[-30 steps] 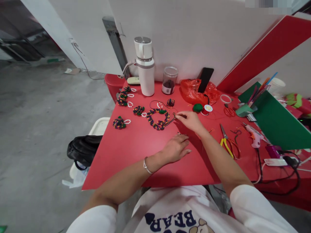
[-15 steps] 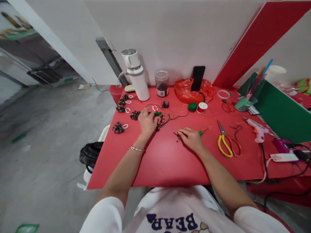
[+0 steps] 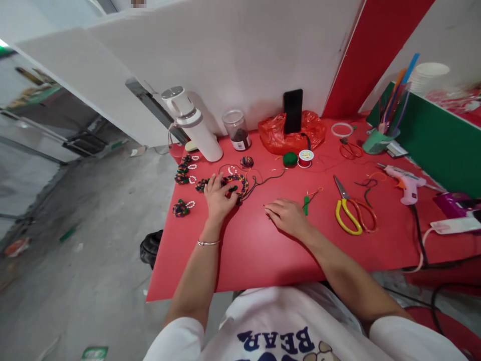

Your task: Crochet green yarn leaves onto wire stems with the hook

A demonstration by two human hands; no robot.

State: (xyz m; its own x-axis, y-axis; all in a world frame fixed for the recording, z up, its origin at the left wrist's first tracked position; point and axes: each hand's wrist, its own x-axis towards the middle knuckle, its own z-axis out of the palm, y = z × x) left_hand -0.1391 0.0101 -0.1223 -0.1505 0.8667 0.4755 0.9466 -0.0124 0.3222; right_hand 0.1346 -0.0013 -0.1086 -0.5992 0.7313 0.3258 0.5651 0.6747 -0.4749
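Note:
My left hand (image 3: 219,199) rests with its fingers spread over a multicoloured crocheted yarn strip (image 3: 243,181), partly covering it. A small green piece (image 3: 233,189) shows by its thumb and index finger. My right hand (image 3: 288,216) lies low on the red table, fingers drawn together over small dark green yarn scraps (image 3: 269,217), mostly hidden beneath the fingertips. Just right of that hand lies a green-handled crochet hook (image 3: 306,204) with an orange strand near its tip. Dark yarn tails (image 3: 256,188) run from the strip toward a green yarn ball (image 3: 289,159).
Several yarn pieces with white bead loops (image 3: 182,208) lie at left. Behind stand a white flask (image 3: 203,138), a jar (image 3: 236,131) and a phone (image 3: 293,111) on a red bag (image 3: 271,135). Scissors (image 3: 349,213), a glue gun (image 3: 406,183) and a thread spool (image 3: 305,159) are rightward.
My right hand has shifted slightly left over the green scraps, covering most of them. The left hand stays on the crocheted strip. The head view has tilted and turned a little.

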